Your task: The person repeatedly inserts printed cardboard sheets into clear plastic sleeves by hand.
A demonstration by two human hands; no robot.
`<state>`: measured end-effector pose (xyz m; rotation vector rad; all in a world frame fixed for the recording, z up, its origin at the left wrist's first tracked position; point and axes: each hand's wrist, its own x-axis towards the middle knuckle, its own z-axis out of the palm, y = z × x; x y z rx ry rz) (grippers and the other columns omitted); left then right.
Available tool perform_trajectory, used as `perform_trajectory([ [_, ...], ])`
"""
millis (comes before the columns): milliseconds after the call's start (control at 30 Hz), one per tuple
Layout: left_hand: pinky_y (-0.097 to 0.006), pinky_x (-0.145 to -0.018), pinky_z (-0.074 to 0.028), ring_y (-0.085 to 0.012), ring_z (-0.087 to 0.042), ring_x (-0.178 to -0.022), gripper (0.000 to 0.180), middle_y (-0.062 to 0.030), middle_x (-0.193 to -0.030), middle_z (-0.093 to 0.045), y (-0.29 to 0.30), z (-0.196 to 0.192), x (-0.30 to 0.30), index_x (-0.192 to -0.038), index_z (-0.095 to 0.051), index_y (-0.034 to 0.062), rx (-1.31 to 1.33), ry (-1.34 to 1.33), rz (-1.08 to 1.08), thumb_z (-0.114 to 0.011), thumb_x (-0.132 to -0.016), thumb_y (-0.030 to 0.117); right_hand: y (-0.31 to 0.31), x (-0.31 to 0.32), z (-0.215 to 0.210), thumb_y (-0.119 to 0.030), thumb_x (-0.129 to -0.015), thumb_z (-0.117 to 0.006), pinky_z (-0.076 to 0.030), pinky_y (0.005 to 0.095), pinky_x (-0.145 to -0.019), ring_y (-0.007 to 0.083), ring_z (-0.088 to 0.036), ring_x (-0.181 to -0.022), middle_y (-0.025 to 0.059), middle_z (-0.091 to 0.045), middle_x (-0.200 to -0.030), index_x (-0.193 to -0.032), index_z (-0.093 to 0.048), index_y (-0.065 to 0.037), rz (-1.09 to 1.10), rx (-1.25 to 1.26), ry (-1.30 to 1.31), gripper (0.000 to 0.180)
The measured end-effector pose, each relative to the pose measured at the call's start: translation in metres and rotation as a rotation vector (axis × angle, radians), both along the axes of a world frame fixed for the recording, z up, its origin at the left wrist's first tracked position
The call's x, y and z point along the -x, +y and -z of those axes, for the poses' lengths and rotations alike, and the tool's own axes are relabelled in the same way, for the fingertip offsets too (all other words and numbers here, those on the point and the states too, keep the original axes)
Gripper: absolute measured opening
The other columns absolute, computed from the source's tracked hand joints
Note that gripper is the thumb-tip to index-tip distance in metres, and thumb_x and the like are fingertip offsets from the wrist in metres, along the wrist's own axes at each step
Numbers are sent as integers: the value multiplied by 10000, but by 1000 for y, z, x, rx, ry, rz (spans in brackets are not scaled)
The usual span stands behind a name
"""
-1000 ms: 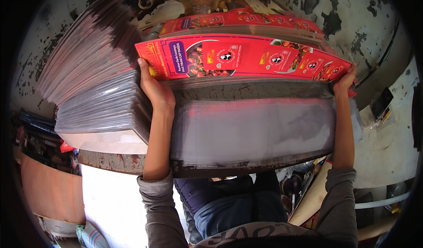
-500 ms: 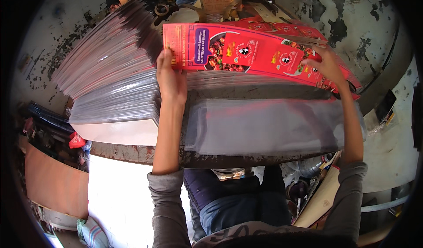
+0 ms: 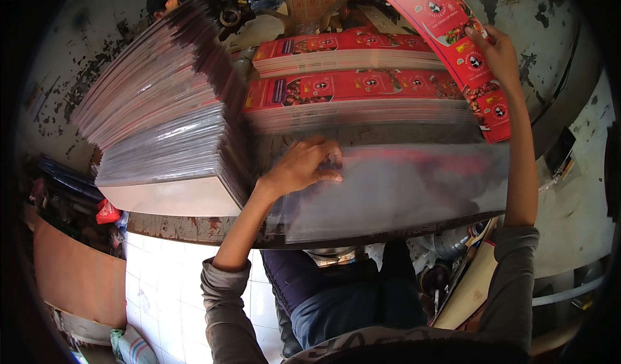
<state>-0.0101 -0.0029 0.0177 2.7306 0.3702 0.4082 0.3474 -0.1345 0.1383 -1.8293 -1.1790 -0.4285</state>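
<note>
the left hand [image 3: 301, 168] has come away from the red printed strip [image 3: 446, 34] to the near clear sleeves [image 3: 401, 192], thumb and fingers parted at their left end, contact unclear. beyond lie red stacks [image 3: 362, 87]. far right, the right hand [image 3: 501, 57] grips the raised strip.

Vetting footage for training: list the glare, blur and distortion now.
In the head view, the floor is washed out near white; in the head view, glare streaks the left stack; in the head view, the red stacks look slightly smeared; in the head view, the table's front edge bows.
</note>
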Motion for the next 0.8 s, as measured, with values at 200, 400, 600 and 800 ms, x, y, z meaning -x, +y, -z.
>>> perform_trajectory([
  [200,-336,-652,-465,-238,-636,-745,205,-93,-745,-621,21,-2,-13,-884,-592,54,141,-39,174,-691,-733,150,24,44,-36,-289,-838,-620,-469,240,-641,96,-598,-708,53,-646,-813,-974,-631,39,-418,-213,312,355],
  [400,-342,-657,-474,-240,-616,-712,179,-53,-717,-597,-6,6,-6,-927,-579,101,-226,-132,-4,-615,-752,96,67,64,-30,-272,-884,-580,-507,237,-684,87,-626,-740,77,-650,-895,-1022,-578,30,-637,-273,350,332],
  [600,-339,-772,-426,-165,-573,-800,279,-18,-809,-526,-10,22,-11,-970,-558,156,-500,-153,26,-553,-708,61,125,91,-2,-266,-890,-570,-502,230,-649,92,-627,-699,93,-660,-829,-988,-590,36,-641,-296,472,318],
  [800,-332,-788,-386,-164,-569,-822,340,-20,-880,-529,-7,20,-14,-988,-570,159,-486,-234,-18,-573,-670,39,147,109,19,-202,-853,-591,-404,348,-534,262,-534,-539,101,-543,-574,-854,-577,60,-627,-355,335,263],
])
